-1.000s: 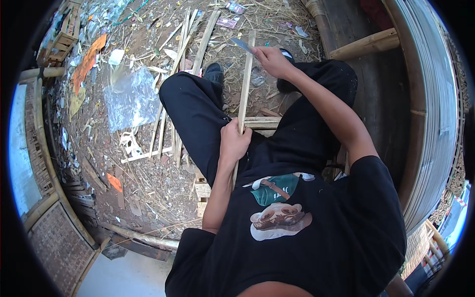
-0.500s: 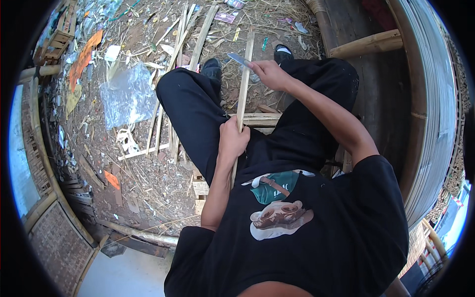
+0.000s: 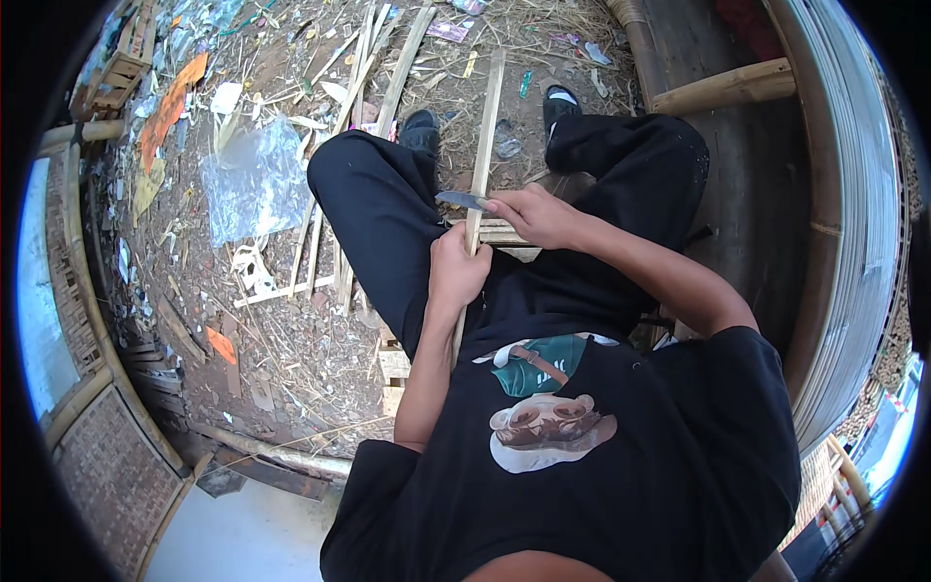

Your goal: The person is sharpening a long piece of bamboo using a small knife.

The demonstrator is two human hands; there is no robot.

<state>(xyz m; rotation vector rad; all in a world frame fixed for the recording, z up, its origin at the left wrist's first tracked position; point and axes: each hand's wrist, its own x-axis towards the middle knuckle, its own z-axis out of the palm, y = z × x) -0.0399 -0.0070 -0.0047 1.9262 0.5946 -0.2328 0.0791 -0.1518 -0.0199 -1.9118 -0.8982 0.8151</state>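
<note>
A long, narrow bamboo strip (image 3: 487, 131) runs from my waist out past my knees. Near its lower part, my left hand (image 3: 458, 267) is wrapped round it. My right hand (image 3: 535, 217) grips a knife (image 3: 460, 199), whose handle is hidden in the fist. The blade points left and lies across the strip, a short way beyond my left fist. Below the blade, a wooden crosspiece (image 3: 499, 233) shows between my thighs.
Several loose bamboo strips (image 3: 402, 73) lie on the littered ground to the left of my feet. A clear plastic sheet (image 3: 254, 184) spreads beside them. A bamboo pole (image 3: 722, 87) and a dark bench surface (image 3: 752, 194) stand at my right.
My right hand has drawn the knife along the strip toward my body, close to my left hand. The left hand keeps its hold in about the same place.
</note>
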